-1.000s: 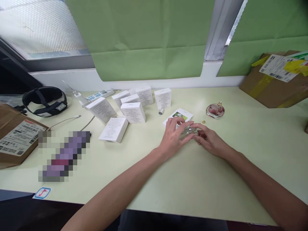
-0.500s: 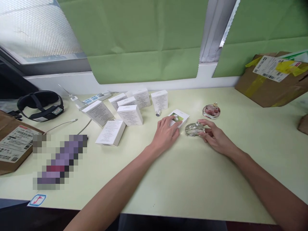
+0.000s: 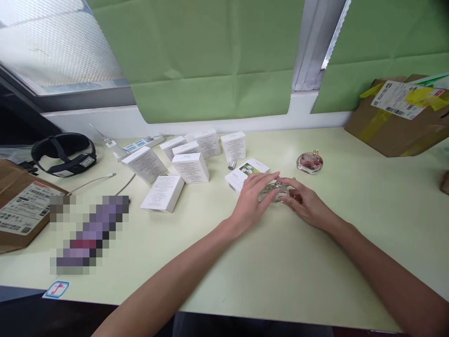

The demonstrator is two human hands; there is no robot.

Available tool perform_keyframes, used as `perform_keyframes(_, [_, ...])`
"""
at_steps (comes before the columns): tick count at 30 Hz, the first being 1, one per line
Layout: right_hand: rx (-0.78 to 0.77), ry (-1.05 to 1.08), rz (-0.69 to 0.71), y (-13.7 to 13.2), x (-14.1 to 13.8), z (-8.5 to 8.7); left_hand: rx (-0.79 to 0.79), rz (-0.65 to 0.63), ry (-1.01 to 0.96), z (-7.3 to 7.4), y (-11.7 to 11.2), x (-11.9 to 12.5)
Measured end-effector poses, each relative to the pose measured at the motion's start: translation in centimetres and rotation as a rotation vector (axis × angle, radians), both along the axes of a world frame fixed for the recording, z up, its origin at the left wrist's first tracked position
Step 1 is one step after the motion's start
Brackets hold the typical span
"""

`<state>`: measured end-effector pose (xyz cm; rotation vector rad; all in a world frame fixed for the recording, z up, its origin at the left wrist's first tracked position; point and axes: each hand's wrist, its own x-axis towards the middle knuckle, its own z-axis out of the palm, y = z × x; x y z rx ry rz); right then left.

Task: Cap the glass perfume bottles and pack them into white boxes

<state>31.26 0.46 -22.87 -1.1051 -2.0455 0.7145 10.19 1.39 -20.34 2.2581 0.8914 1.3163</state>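
A clear round glass perfume bottle (image 3: pixel 274 191) lies on the pale green table (image 3: pixel 273 262). My left hand (image 3: pixel 251 199) curls over its left side and my right hand (image 3: pixel 303 202) grips its right side. Just behind my left hand lies a white box with a flower picture (image 3: pixel 246 172). A small silver cap (image 3: pixel 232 164) stands behind that box. A pink round perfume bottle (image 3: pixel 310 162) stands further back on the right.
Several white boxes (image 3: pixel 191 167) sit at the back left. A power strip (image 3: pixel 142 142) and a black headband (image 3: pixel 63 150) lie further left. Cardboard parcels stand at the left edge (image 3: pixel 19 206) and far right (image 3: pixel 400 117).
My left hand left the flower box, which now lies further left, and came back onto the clear bottle. My right hand stayed on the bottle.
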Motion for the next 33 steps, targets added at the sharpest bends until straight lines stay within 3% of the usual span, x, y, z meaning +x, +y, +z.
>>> perform_keyframes(4, [0.029,-0.034,0.031,-0.2,-0.5,0.2,-0.129,0.041,-0.107,0.5,0.0,0.2])
perform_keyframes(8, [0.010,-0.056,0.038,-0.3,-0.7,0.4,-0.111,0.041,-0.105,0.8,0.0,0.1])
perform_keyframes(13, [0.014,-0.037,0.020,-0.2,-0.7,0.2,0.056,0.057,-0.009,0.5,0.1,-0.3])
perform_keyframes(17, [-0.023,-0.032,0.000,-0.2,-0.8,-0.1,0.292,0.153,0.159,-0.2,0.3,-0.6])
perform_keyframes(20, [-0.003,-0.031,-0.008,-0.3,-0.8,-0.2,0.354,0.190,0.197,-0.7,0.6,-0.8])
perform_keyframes(33, [0.056,-0.064,-0.051,-0.6,-1.2,0.1,0.261,0.124,0.078,-0.9,0.9,-0.6])
